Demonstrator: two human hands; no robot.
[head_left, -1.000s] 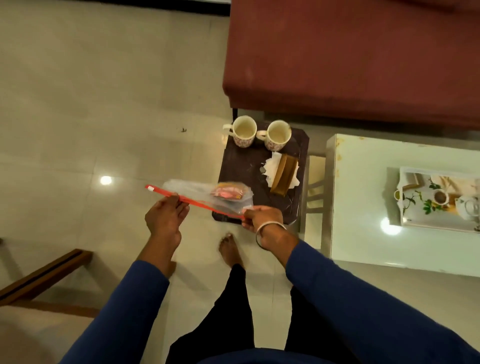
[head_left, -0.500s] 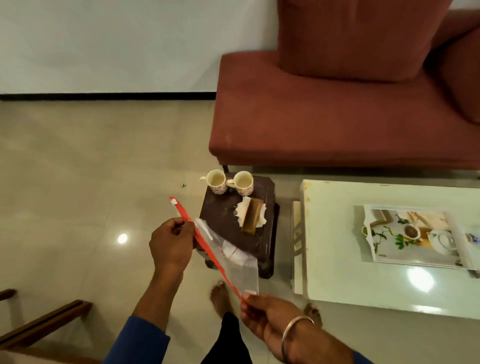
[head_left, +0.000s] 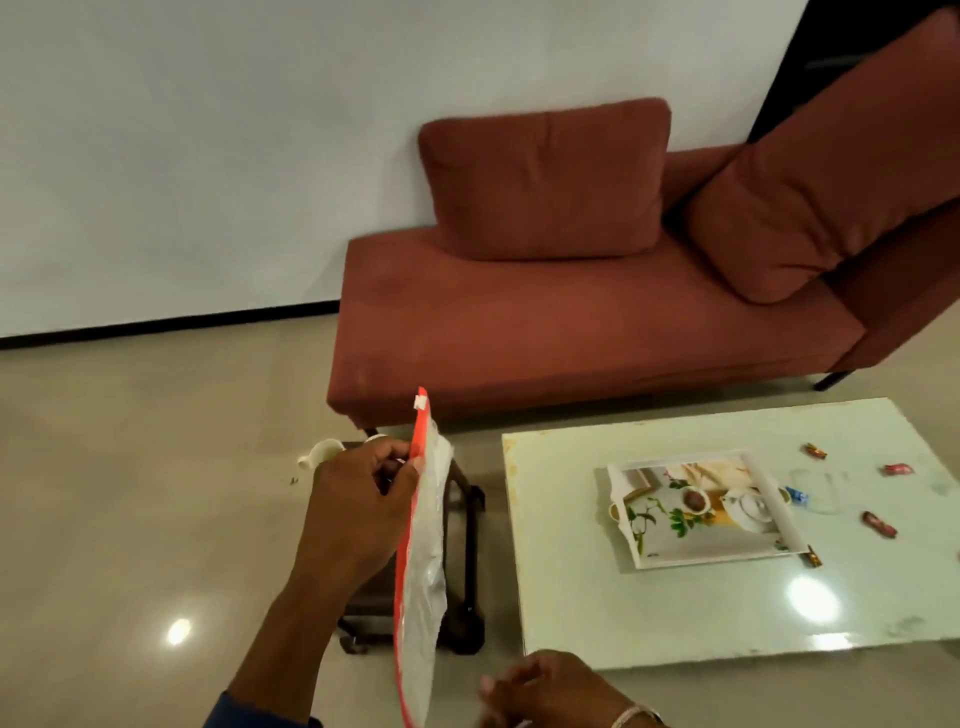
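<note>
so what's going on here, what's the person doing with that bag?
A person is holding a clear zip bag up on end. The left hand pinches its red zipper strip near the top. The right hand sits low at the frame edge beside the bag's lower end; whether it touches the bag can't be told. Behind the bag is a dark side table with a cup. To the right, wrapped sweets lie scattered on a white table.
</note>
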